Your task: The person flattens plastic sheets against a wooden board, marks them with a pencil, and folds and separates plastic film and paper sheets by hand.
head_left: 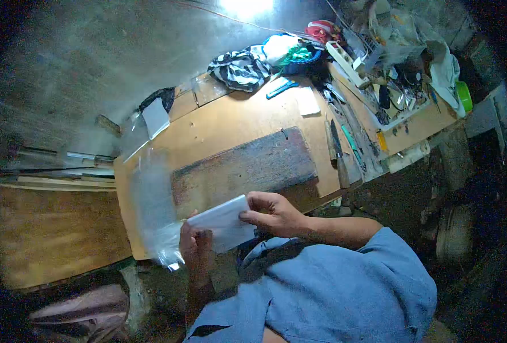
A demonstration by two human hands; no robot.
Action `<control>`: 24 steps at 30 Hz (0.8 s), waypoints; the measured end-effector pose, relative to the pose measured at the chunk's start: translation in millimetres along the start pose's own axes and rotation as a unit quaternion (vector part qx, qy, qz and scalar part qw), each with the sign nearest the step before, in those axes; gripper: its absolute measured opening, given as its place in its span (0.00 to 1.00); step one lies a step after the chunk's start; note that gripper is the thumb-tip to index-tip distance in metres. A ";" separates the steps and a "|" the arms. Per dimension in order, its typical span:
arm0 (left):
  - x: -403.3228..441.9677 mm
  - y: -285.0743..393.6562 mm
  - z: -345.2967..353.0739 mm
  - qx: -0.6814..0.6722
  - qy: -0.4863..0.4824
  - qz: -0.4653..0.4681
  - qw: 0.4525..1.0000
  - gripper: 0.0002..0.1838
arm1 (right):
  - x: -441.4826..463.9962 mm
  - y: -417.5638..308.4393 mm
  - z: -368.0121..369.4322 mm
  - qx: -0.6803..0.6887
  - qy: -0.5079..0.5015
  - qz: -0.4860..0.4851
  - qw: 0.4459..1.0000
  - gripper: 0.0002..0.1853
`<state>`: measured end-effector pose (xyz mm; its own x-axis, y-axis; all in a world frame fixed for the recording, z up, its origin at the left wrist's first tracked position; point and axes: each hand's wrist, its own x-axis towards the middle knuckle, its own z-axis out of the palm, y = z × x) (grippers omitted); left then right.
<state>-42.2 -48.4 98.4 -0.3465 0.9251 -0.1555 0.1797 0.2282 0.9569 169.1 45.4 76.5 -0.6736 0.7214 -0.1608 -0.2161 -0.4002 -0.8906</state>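
Note:
In front of my body, a white folded sheet (223, 222) is held up at the near edge of the table. Whether it is paper or plastic I cannot tell. My left hand (195, 243) pinches its left end, thumb on top. At the right end, the thumb and fingers of my right hand (275, 215) are closed on the upper corner. Just beyond the sheet lies a dark, worn wooden board (245, 168). Clear plastic film (153, 200), partly blurred, spreads over the table's left side, close to my left hand.
On the wooden table (207, 128) lie a blue-handled tool (282, 88), a white pad (307, 102) and a knife (336, 140). A zebra-patterned bag (239, 70) sits at the back. A power strip (346, 63) and a cluttered tray (399, 117) stand at the right.

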 end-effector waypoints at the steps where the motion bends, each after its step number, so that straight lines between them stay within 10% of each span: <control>1: -1.3 -2.0 6.0 -0.002 0.021 0.023 1.000 0.30 | -0.6 -1.2 -0.6 0.009 0.001 0.013 1.000 0.08; 6: 6.0 -4.9 28.3 -0.256 0.045 0.045 0.965 0.36 | 0.1 -2.7 -6.3 0.041 -0.009 -0.016 0.999 0.12; 19: -2.0 -8.9 16.9 -0.033 0.034 0.055 0.997 0.09 | -3.7 -8.6 -4.4 -0.083 0.008 -0.072 0.994 0.15; 24: 7.1 1.4 28.5 -0.212 0.062 0.064 0.973 0.05 | -3.0 -15.6 3.5 -0.188 0.160 -0.152 0.957 0.18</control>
<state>-18.2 -32.9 91.7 -0.4601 0.8876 -0.0235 -0.1588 -0.0562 0.9857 172.0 47.5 92.3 -0.3559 0.9325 0.0616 -0.0581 0.0437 -0.9974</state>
